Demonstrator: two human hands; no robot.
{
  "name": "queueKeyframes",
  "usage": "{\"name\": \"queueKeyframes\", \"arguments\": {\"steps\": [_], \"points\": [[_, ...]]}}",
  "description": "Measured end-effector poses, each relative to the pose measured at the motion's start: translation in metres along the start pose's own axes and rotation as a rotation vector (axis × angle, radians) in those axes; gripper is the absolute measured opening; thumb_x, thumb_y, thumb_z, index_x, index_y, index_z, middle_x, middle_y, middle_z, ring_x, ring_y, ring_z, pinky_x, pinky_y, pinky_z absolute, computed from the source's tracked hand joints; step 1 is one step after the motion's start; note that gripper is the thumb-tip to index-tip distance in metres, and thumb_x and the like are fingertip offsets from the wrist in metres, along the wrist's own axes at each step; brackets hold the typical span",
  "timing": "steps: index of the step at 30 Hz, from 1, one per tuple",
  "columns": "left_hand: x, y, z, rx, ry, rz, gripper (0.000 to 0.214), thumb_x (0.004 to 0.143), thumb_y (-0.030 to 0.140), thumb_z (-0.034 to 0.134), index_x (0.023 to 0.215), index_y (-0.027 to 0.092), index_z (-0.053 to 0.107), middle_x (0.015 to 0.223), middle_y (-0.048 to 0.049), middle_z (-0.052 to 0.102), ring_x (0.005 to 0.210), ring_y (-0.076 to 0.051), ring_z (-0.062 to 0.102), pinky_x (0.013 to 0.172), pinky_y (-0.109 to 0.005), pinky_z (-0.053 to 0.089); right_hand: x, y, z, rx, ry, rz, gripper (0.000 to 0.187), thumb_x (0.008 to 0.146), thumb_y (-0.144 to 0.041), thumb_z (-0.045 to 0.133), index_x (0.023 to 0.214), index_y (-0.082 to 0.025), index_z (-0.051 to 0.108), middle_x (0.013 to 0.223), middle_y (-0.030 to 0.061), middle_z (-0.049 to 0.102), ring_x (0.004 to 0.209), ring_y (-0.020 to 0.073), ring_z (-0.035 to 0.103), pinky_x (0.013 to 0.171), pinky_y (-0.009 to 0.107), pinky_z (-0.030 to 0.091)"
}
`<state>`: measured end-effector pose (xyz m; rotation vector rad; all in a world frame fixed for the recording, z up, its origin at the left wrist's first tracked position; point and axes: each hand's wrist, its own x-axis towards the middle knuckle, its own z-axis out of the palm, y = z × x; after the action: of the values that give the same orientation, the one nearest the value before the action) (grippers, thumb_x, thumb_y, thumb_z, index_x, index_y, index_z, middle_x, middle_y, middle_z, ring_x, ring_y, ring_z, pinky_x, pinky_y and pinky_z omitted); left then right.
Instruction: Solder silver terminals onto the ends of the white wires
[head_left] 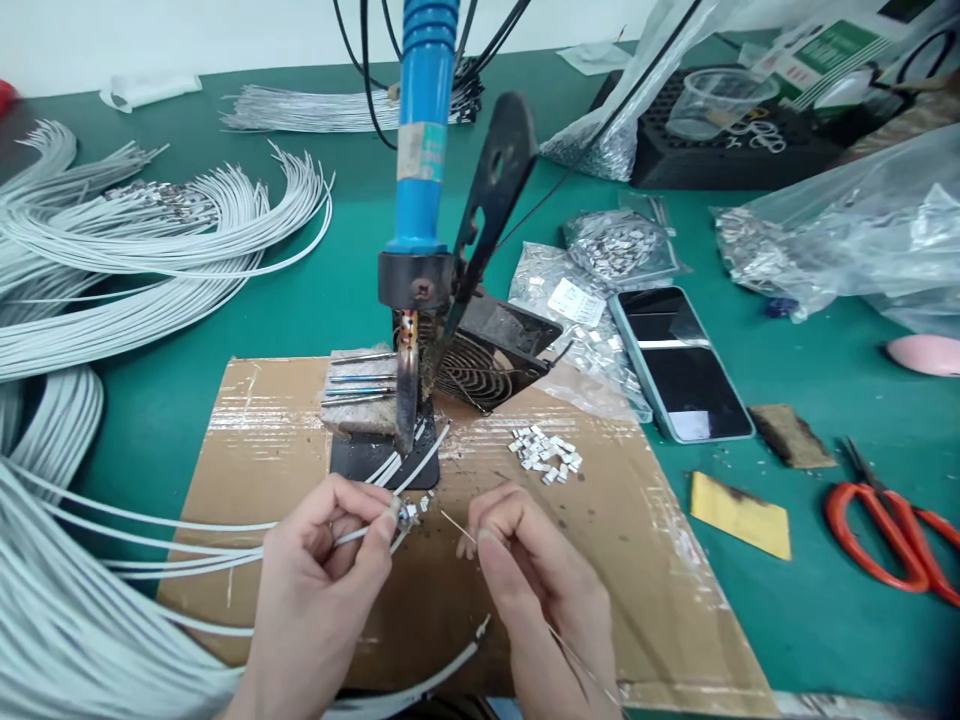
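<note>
My left hand (322, 585) is closed in a pinch on a white cable (217, 550), with a small metal piece (409, 512) at the fingertips. Other white cables run from the left under and past this hand. Between the thumb and fingers of my right hand (547, 600) is a thin solder wire (456, 524); its tip points toward the metal piece, apart from it. Just above both hands, a soldering iron (424, 130) with a blue handle hangs tip down in a stand. The iron's dark tip (406, 410) is not touching the held piece.
Cardboard (660, 610) lies under my hands, bearing a pile of small metal pieces (546, 453). A small fan (487, 355) sits behind the iron. Rightward are a phone (682, 365), yellow sponge (741, 515) and red-handled scissors (877, 530). Bundled white cables (150, 300) fill the left side.
</note>
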<state>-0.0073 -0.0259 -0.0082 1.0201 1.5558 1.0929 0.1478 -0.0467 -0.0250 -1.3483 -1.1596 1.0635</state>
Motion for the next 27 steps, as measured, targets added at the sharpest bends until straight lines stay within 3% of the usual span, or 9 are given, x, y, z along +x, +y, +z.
{"name": "queueKeyframes", "arguments": {"steps": [6, 16, 23, 27], "points": [[0.005, 0.004, 0.005, -0.062, 0.074, 0.015, 0.012, 0.074, 0.015, 0.077, 0.066, 0.021, 0.070, 0.074, -0.0001, 0.078, 0.059, -0.009, 0.068, 0.053, -0.012, 0.052, 0.010, -0.005, 0.009, 0.073, 0.030, -0.055, 0.020, 0.097, -0.017, 0.064, 0.079, -0.025, 0.061, 0.108, 0.0021, 0.072, 0.103, 0.0191, 0.070, 0.089, 0.028, 0.052], [0.012, 0.007, 0.011, -0.074, 0.051, 0.046, 0.015, 0.080, 0.013, 0.074, 0.070, 0.023, 0.069, 0.075, 0.0039, 0.077, 0.059, -0.007, 0.069, 0.052, -0.010, 0.052, 0.016, -0.008, 0.020, 0.038, 0.088, -0.043, 0.021, 0.094, -0.012, 0.068, 0.079, -0.026, 0.064, 0.102, -0.0034, 0.080, 0.099, 0.0121, 0.076, 0.088, 0.018, 0.057], [0.016, 0.009, 0.015, -0.096, 0.049, 0.048, 0.017, 0.083, 0.010, 0.072, 0.073, 0.023, 0.070, 0.072, 0.0060, 0.077, 0.060, -0.006, 0.070, 0.057, -0.008, 0.053, 0.021, -0.007, 0.020, 0.010, 0.117, -0.032, 0.022, 0.094, -0.015, 0.068, 0.076, -0.026, 0.063, 0.102, -0.0028, 0.082, 0.097, 0.0137, 0.077, 0.087, 0.021, 0.057], [0.019, 0.010, 0.016, -0.123, 0.055, 0.043, 0.018, 0.082, 0.009, 0.073, 0.072, 0.023, 0.069, 0.075, 0.0060, 0.077, 0.064, -0.006, 0.071, 0.061, -0.008, 0.054, 0.022, -0.006, 0.019, 0.024, 0.127, -0.035, 0.020, 0.094, -0.016, 0.069, 0.076, -0.024, 0.064, 0.102, 0.0022, 0.082, 0.099, 0.0174, 0.078, 0.087, 0.025, 0.059]]}}
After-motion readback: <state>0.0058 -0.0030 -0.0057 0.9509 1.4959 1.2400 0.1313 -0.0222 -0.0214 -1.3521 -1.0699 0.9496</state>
